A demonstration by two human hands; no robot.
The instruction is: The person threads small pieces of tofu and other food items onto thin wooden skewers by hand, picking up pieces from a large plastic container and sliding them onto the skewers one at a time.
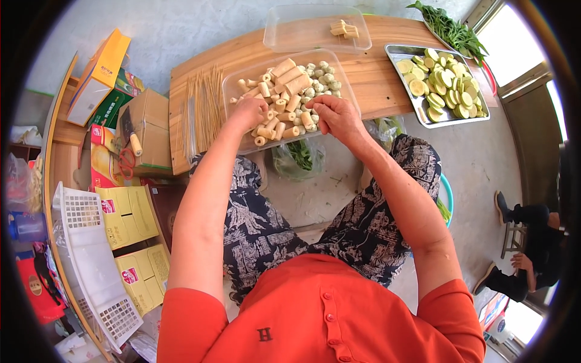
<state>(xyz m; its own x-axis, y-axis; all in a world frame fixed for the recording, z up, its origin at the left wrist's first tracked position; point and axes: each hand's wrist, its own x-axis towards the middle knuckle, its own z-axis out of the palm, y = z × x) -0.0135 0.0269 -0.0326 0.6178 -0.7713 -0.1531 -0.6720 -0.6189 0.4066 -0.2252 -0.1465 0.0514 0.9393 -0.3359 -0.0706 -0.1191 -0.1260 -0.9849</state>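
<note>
A clear plastic tub [346, 86] on the table before me holds tan hollow rolls [293, 78] on its left and middle, with round pale green balls [327, 77] to the right. My left hand [249, 113] is over the tub's left side, fingers closed together among the rolls. Over the right part, my right hand [336, 116] has thumb and forefinger drawn into a pinch near the balls. What either hand grips is hidden or too small to name. Thin wooden skewers [204, 103] lie side by side left of the tub.
Behind the tub, another clear container [284, 33] holds a few rolls. A metal tray [437, 123] of sliced zucchini [449, 88] and leafy greens [451, 29] are at the right. Scissors [126, 163] and a knife [135, 144] rest by cardboard boxes on the left. A person [529, 254] sits far right.
</note>
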